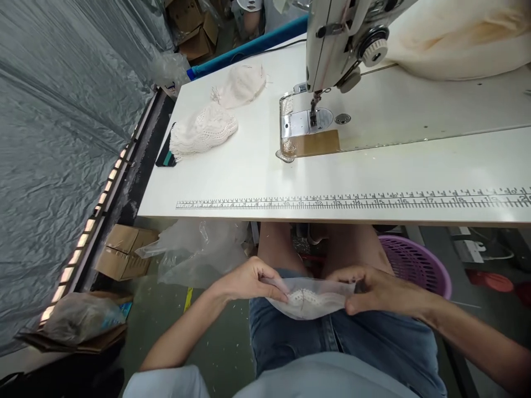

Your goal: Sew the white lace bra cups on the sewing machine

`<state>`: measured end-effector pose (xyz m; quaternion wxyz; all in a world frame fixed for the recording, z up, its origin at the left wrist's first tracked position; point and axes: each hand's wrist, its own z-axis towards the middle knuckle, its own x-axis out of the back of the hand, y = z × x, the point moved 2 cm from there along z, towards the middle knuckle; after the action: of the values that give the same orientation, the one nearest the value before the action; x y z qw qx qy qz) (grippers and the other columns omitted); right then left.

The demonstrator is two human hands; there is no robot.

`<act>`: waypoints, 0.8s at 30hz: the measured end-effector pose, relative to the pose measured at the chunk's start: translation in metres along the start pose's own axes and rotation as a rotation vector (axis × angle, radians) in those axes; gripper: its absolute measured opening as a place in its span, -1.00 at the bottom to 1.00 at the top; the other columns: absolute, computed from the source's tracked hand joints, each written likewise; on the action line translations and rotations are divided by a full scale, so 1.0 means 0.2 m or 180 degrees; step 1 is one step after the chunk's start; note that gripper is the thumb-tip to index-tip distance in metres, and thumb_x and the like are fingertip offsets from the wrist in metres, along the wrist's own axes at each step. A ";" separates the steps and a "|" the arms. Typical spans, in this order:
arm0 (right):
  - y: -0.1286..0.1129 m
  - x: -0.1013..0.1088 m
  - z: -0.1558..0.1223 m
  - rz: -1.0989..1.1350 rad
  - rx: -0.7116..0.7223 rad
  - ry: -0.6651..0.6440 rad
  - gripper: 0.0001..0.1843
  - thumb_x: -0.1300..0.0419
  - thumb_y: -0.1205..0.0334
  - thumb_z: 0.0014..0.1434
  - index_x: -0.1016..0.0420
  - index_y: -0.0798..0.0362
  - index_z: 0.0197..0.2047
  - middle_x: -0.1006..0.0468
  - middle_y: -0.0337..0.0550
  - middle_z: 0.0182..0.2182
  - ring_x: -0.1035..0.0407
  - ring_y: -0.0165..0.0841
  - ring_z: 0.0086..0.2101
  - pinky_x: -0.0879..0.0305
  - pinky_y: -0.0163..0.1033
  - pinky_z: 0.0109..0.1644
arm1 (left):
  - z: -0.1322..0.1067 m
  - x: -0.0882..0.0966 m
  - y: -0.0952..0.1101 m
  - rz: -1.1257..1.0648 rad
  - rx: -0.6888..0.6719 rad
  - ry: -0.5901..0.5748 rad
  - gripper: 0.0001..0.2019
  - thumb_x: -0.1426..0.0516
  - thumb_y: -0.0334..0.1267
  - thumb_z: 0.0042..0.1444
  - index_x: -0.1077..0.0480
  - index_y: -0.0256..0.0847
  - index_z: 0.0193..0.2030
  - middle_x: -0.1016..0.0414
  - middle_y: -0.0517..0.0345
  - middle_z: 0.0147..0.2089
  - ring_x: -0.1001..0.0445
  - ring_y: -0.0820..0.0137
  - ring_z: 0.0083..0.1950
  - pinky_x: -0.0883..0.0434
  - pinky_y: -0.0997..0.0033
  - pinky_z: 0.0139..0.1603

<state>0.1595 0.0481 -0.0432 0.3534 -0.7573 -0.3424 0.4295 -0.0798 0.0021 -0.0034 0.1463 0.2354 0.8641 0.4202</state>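
Both your left hand (259, 282) and right hand (369, 290) pinch the sheer white fabric (313, 308) over your lap (286, 340), just off the front edge of the table (224, 177). Purple basket (429, 265) sits below that edge, can't tell what's inside. You've got open tabletop between edge and sewing machine (319, 55).

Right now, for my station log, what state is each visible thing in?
left hand, closed on the sheer fabric
right hand, closed on it too
sheer fabric, held at both ends
lace piece, rumpled on the table
pale cloth piece, lying beyond it
sewing machine, running or stopped, cannot tell
purple basket, partly hidden
rear cardboard box, looks open
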 end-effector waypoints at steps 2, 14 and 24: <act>-0.04 -0.03 0.03 -0.0316 0.0000 -0.0081 -0.60 -0.35 0.03 -0.06 -0.57 0.10 -0.19 -0.56 -0.15 -0.33 -0.41 -0.28 -0.30 -0.28 -0.26 -0.24 | 0.02 -0.01 0.01 0.0044 0.0031 -0.0033 -0.76 -0.33 -0.23 -0.15 -0.58 -0.31 -0.31 -0.61 0.04 -0.33 -0.54 0.41 -0.32 -0.42 0.59 -0.32; -0.10 0.01 0.07 -0.0639 0.0109 -0.0230 -0.62 -0.23 0.00 0.08 -0.61 0.18 -0.25 -0.60 -0.04 -0.34 -0.44 -0.27 -0.31 -0.30 -0.26 -0.24 | 0.03 -0.02 0.03 0.0054 0.0276 -0.0034 -0.76 -0.33 -0.22 -0.16 -0.58 -0.31 -0.33 -0.61 0.05 -0.35 -0.53 0.40 -0.34 -0.41 0.58 -0.35; -0.10 -0.05 0.11 -0.0740 0.0253 -0.0150 -0.58 -0.24 -0.06 0.02 -0.58 0.20 -0.37 -0.49 -0.17 -0.49 -0.33 -0.39 -0.44 -0.21 -0.32 -0.36 | 0.03 -0.05 0.02 0.0160 0.0311 0.0038 -0.72 -0.33 -0.20 -0.19 -0.58 -0.32 -0.32 -0.61 0.04 -0.34 -0.52 0.39 -0.35 -0.42 0.53 -0.33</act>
<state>0.1318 0.0567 -0.0306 0.4223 -0.6876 -0.4187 0.4166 -0.0681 0.0024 -0.0026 0.1189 0.2613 0.8782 0.3825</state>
